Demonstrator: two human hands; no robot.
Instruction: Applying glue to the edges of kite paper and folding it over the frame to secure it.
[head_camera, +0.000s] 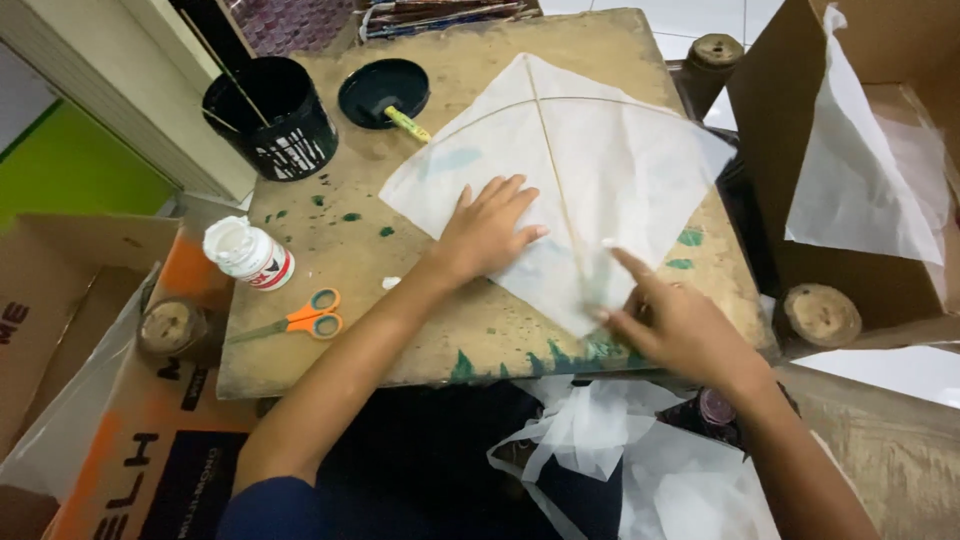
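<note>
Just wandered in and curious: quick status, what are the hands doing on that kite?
Left hand flat on white paper kite. Right hand pressing kite's lower edge by thin stick spine, index finger out. Scissors, glue bottle sit clear, left side.

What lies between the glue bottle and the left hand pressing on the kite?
In the head view, between the glue bottle and the left hand on the kite there is bare wooden board with green paint spots and one small white scrap.

A white paper kite (590, 170) lies on a tan, green-spattered board (340, 260) beside orange-handled scissors (300, 322) and a black cup (272, 118).
</note>
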